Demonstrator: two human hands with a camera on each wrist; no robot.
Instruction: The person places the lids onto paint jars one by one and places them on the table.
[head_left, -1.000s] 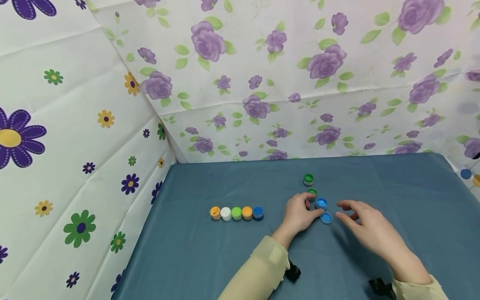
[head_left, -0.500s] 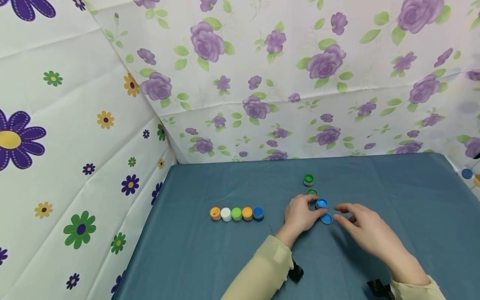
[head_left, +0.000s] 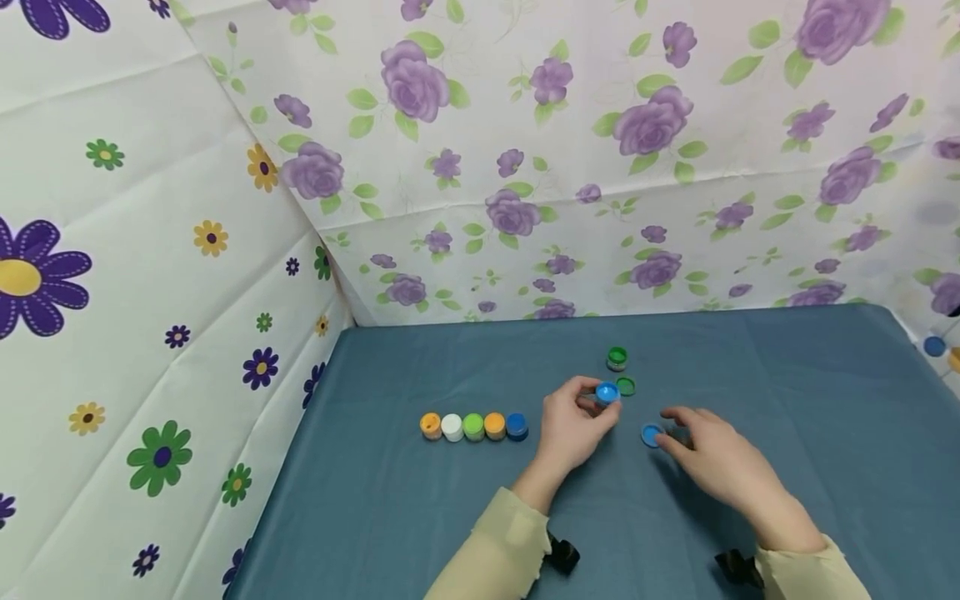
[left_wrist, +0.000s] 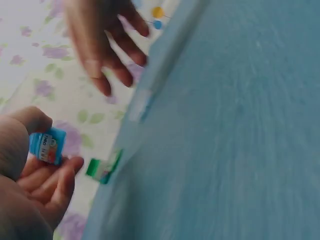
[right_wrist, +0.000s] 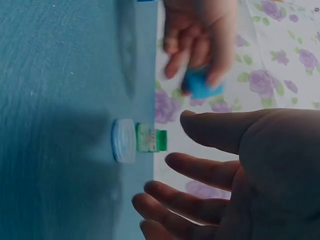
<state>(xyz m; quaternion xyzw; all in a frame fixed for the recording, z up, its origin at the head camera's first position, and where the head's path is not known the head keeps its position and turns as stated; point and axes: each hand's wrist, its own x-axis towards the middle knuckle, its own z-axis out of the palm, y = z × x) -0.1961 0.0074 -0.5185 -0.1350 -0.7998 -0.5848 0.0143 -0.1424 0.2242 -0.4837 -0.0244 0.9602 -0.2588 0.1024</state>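
My left hand (head_left: pixel 567 427) pinches a small blue paint jar (head_left: pixel 607 394) between thumb and fingers, its open top facing up. In the left wrist view the jar (left_wrist: pixel 48 146) shows a printed label. A blue lid (head_left: pixel 652 435) lies on the cloth. Close beside it hovers my right hand (head_left: pixel 716 457), holding nothing; its fingers spread apart in the right wrist view, where the lid (right_wrist: pixel 123 140) stands out against the cloth. Beyond the left hand are a green jar (head_left: pixel 617 360), uncapped, and its green lid (head_left: pixel 625 386).
Left of the hands, several capped paint jars stand in a row: orange (head_left: pixel 431 427), white (head_left: pixel 452 428), light green (head_left: pixel 473 428), another orange (head_left: pixel 494 427) and blue (head_left: pixel 517 427). Blue-grey cloth (head_left: pixel 360 517) covers the table. Flowered sheets (head_left: pixel 480 150) rise behind and at the left.
My left hand has lifted the blue jar from beside its lid and carried it left and a little back. My right hand has shifted slightly left, closer to the blue lid.
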